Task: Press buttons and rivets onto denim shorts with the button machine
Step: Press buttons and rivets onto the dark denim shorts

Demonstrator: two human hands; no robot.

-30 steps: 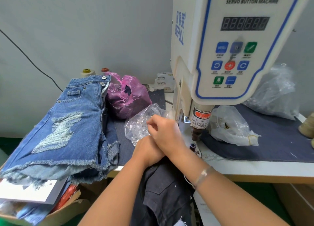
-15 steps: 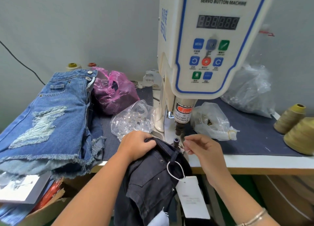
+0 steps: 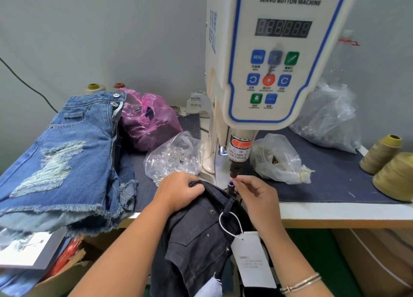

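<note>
Dark denim shorts [image 3: 196, 236] hang over the table's front edge, with a white hang tag [image 3: 252, 258] on a loop. My left hand [image 3: 178, 190] grips their waistband just left of the lower die [image 3: 230, 184]. My right hand [image 3: 257, 194] pinches something small at the die, right under the press head [image 3: 235, 162] of the white servo button machine [image 3: 268, 62]; I cannot make out what it pinches. A clear bag of buttons [image 3: 172, 160] lies just behind my left hand.
A stack of blue ripped denim shorts [image 3: 60, 162] fills the left of the table [image 3: 335, 214]. A pink bag [image 3: 149, 122] sits behind it. Clear bags [image 3: 279, 160] lie right of the machine, thread cones [image 3: 393, 169] at the far right, a cardboard box [image 3: 62, 276] below left.
Both hands left the clear bag. The left took the dark shorts' waistband up to the die; the right moved to the die with its fingertips pinched and has edged closer under the press head.
</note>
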